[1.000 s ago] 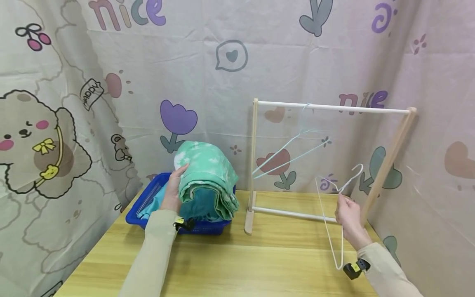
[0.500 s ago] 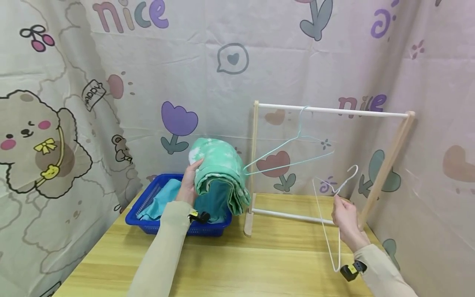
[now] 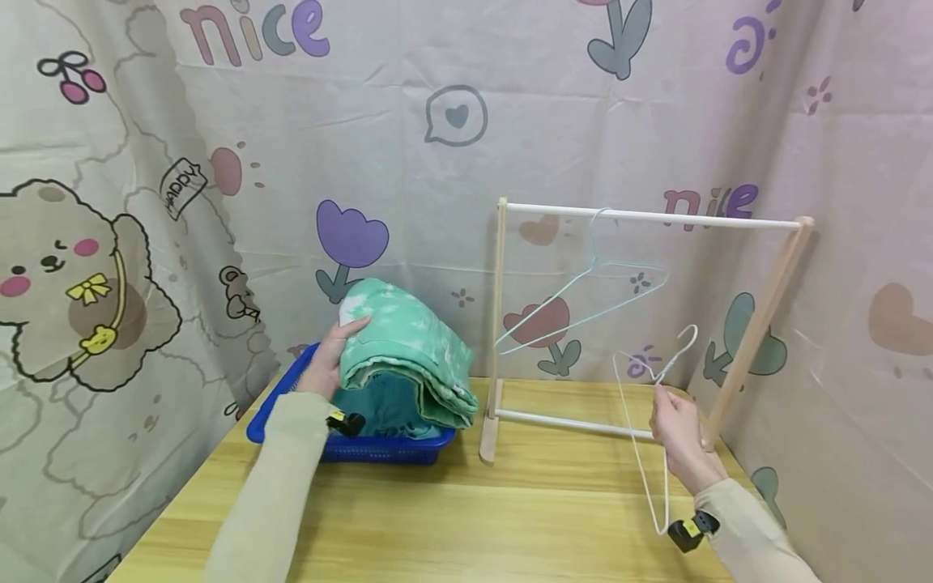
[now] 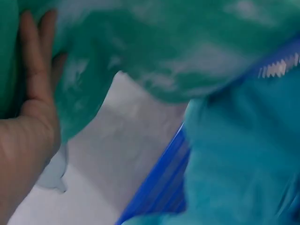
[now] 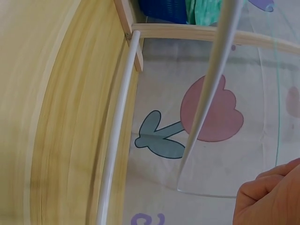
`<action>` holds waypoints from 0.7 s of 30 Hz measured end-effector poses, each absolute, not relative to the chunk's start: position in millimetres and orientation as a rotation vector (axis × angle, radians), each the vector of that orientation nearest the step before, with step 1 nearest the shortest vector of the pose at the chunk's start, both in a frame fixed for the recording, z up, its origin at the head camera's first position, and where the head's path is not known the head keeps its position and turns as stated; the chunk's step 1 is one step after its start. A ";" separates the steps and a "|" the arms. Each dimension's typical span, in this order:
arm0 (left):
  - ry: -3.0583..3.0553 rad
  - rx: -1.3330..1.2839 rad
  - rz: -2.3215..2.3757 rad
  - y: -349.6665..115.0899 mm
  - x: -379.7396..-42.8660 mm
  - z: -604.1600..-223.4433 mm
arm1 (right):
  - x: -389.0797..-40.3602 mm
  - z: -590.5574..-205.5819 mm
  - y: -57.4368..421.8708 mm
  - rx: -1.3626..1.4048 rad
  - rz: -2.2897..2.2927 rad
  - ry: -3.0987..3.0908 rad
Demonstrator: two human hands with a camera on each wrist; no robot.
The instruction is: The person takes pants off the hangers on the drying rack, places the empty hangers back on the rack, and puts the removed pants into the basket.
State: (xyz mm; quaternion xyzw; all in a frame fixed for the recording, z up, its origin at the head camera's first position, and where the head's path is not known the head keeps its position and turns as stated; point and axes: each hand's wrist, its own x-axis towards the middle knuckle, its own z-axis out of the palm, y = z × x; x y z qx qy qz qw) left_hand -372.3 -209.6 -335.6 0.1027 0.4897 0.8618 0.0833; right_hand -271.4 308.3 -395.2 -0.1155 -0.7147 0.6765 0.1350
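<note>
My left hand [image 3: 331, 352] grips a folded green-and-white tie-dye garment [image 3: 408, 332] by its left side, above a blue plastic basket [image 3: 386, 452]. In the left wrist view, fingers [image 4: 35, 70] lie on the green cloth; the thumb is hidden. Teal clothing [image 4: 243, 154] lies in the basket under the garment. On the right, my right hand [image 3: 681, 437] holds a white hanger [image 3: 666, 370] just below its neck, hook upward and frame hanging edge-on. Part of the white hanger crosses the right wrist view near the curled fingers [image 5: 262, 192].
A wooden clothes rack [image 3: 758, 332] with a white top bar [image 3: 700, 219] stands behind the right hand. A pale blue hanger [image 3: 594, 261] hangs on that bar. Printed curtains [image 3: 452, 178] enclose the wooden table [image 3: 466, 518] behind and at both sides.
My left hand moved right with the garment, which met the pale blue hanger, then came back left. That hanger has swung and stands apart from it now. The right hand barely moved.
</note>
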 end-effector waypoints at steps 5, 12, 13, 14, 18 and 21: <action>1.691 0.291 2.373 -243.0 -382.9 -332.3 | -272.3 -396.7 306.0 -0.334 1.947 -2.083; 2.199 0.160 2.013 -282.0 -389.3 -347.2 | -270.3 -401.2 309.6 -0.361 1.954 -2.098; 2.232 0.147 1.979 -285.4 -389.3 -351.1 | -270.2 -401.6 310.5 -0.366 1.956 -2.098; 2.260 0.139 1.949 -288.4 -389.5 -355.2 | -270.0 -401.9 311.2 -0.369 1.956 -2.099; 2.383 0.110 1.822 -296.5 -388.4 -370.7 | -269.7 -403.5 311.7 -0.349 1.953 -2.118; 2.495 0.103 1.718 -301.2 -385.5 -379.6 | -269.1 -405.8 310.4 -0.332 1.969 -2.129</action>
